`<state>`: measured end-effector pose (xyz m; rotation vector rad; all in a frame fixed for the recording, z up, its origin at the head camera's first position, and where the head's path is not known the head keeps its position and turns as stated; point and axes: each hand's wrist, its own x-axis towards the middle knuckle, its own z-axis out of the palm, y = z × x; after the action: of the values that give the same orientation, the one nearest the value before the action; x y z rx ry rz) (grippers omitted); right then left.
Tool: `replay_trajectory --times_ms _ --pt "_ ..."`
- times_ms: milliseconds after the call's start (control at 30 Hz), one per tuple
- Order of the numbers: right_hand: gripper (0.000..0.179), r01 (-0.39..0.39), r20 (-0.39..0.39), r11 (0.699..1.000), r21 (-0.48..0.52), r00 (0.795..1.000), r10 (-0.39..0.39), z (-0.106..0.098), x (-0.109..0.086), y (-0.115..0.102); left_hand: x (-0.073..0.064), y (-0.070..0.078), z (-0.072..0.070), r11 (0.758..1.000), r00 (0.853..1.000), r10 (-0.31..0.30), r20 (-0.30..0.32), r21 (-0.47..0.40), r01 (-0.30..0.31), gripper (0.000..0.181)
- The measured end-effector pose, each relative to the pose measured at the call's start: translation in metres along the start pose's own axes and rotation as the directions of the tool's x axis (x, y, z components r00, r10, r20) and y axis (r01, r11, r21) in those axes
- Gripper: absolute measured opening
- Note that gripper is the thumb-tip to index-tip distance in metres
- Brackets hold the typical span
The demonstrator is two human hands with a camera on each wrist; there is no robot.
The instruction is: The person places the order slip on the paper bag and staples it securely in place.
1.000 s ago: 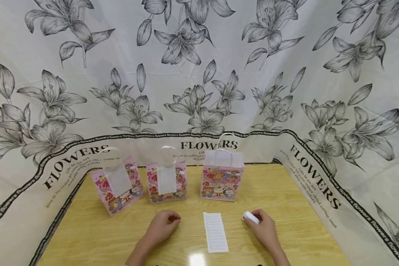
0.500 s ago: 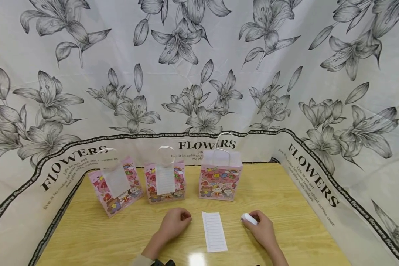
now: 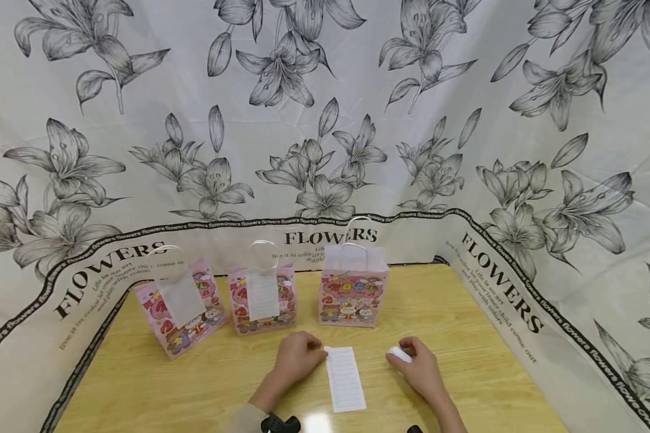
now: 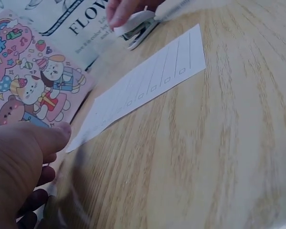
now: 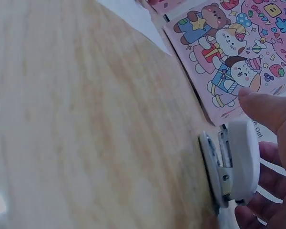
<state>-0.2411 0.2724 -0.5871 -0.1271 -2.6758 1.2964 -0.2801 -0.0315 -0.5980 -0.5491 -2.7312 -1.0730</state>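
A narrow white paper slip (image 3: pixel 346 382) with printed lines and small checkboxes lies flat on the wooden table, between my two hands. At its upper left corner is my left hand (image 3: pixel 299 356), fingers loosely bent, with the thumb right by the slip's edge and nothing held. On the slip's other side, my right hand (image 3: pixel 421 368) holds a small white stapler (image 5: pixel 244 160), its metal arm facing the table in the right wrist view. Behind the slip stands a pink cartoon paper bag (image 3: pixel 351 297) with white handles and a bare front.
Two similar pink bags stand further left, a middle bag (image 3: pixel 288 310) and a tilted left bag (image 3: pixel 216 300). White slips hang over both fronts. A white curtain (image 3: pixel 325 138) with grey lilies encloses the table (image 3: pixel 444 313) at the back and sides.
My left hand has moved right, up to the slip's corner. My right hand keeps the stapler and has barely moved over the table. The head view has shifted slightly.
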Motion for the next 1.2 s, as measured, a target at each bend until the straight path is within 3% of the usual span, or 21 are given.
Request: replay_trajectory --times_ms 200,333,467,667,1033,1100,1200 --pt "0.044 0.081 -0.051 0.996 0.048 0.996 -0.079 -0.009 0.015 -0.022 0.007 0.005 0.009 0.981 0.997 0.067 0.034 0.180 -0.072 0.038" --pt "0.034 0.128 -0.042 0.990 0.059 0.991 -0.126 -0.008 0.024 -0.041 0.000 0.003 0.010 0.974 0.998 0.051 0.046 0.217 -0.060 0.034" --pt "0.029 0.160 -0.017 0.984 0.080 0.987 -0.159 -0.009 0.034 -0.060 -0.006 -0.003 0.008 0.988 0.999 0.011 0.040 0.152 -0.017 0.025" --pt "0.035 0.179 -0.065 0.980 0.083 0.983 -0.174 -0.019 0.053 -0.082 0.005 -0.003 0.004 0.998 0.999 0.042 0.015 -0.046 -0.041 0.008" --pt "0.087 0.185 -0.035 0.967 0.173 0.983 -0.182 -0.018 0.078 -0.100 0.009 0.001 -0.010 0.989 0.999 -0.032 0.012 -0.146 0.034 0.008" --pt "0.095 0.210 -0.028 0.960 0.187 0.978 -0.208 -0.021 0.086 -0.103 0.012 0.006 -0.016 0.985 1.000 -0.019 -0.011 -0.169 0.017 0.007" --pt "0.101 0.267 0.006 0.942 0.203 0.962 -0.274 -0.029 0.097 -0.109 0.021 0.016 -0.028 0.982 0.997 0.049 -0.063 -0.181 -0.060 0.006"
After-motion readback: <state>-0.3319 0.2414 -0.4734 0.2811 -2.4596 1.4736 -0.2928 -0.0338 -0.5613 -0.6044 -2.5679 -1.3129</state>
